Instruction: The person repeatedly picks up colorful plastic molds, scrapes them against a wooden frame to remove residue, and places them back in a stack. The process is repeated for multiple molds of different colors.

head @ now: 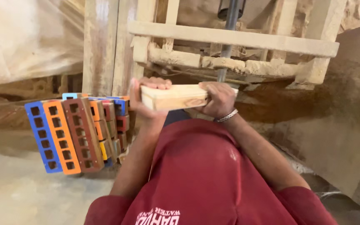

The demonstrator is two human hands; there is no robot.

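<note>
At the centre of the frame, the left hand [144, 98] and right hand [218, 99] each close around one end of the pale wooden block [175, 96], its long axis running across between them, equally near both.

Light is warm, moderately bright, diffuse. The wooden block [175, 96] is the brightest surface and sharp enough to show grain. Left of the block, the coloured perforated moulds [73, 133] are evenly lit, colours saturated, holes crisp. Up-left of the block, the translucent plastic sheet [26, 37] is washed out with pale glare, detail lost. Above the block, the mud-caked wooden frame [234, 39] reads soft, with dark shadow beneath its lower rail. Right of the block, the slab wall [334, 125] falls into dull shade. Below the block, the red shirt [205, 175] is close and slightly soft. Wide-angle stretch shows toward the edges; the frame's posts lean.
</note>
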